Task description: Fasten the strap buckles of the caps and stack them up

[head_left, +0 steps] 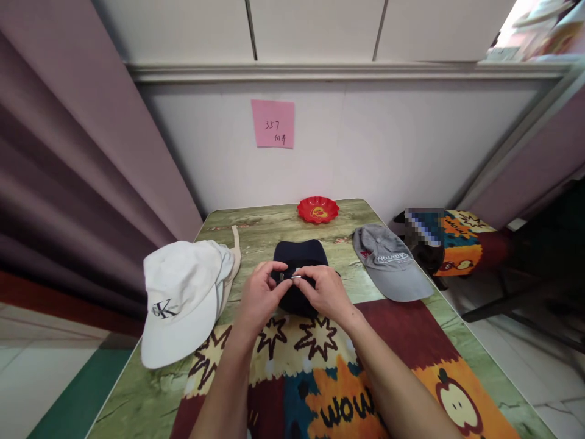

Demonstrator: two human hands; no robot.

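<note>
A dark navy cap [300,250] lies on the table in front of me, partly covered by both hands. My left hand [264,292] pinches the cap's strap between thumb and fingers. Just to its right, my right hand [325,294] is closed in a pinch at a small shiny metal buckle [297,277] on the same strap. The fingertips of the two hands nearly meet over the cap. How the strap runs through the buckle is too small to tell.
White caps [180,299] are stacked at the left table edge. On the right lies a grey cap [388,259]. A red scalloped dish [318,210] stands near the wall, below a pink note [273,124]. A patterned cloth [429,329] covers the table's near part.
</note>
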